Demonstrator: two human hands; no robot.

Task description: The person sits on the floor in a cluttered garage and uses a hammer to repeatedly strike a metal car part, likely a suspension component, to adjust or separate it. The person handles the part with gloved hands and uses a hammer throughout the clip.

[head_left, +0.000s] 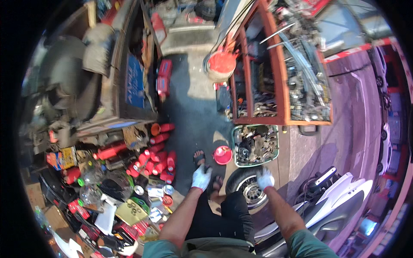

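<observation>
My right hand (pixel 265 179), in a white glove, is closed at the right side of a motorcycle wheel (pixel 254 189) with a black tyre and a silver spoked rim. The wheel is beside my right leg, and its lower part is partly hidden. My left hand (pixel 201 178), also white-gloved, hangs over the dark ground above my sandalled feet. Its fingers look slightly apart, with nothing visible in them. A small pink-red bowl (pixel 222 155) stands on the ground between the hands, farther out.
Beyond the wheel stands a green-rimmed bin (pixel 256 146) of metal parts, below a red-framed cabinet (pixel 285 73) topped with tools. Red bottles (pixel 159 161) and mixed clutter lie at left. A white motorcycle (pixel 340 193) is close at right. A bucket (pixel 220 65) stands farther ahead.
</observation>
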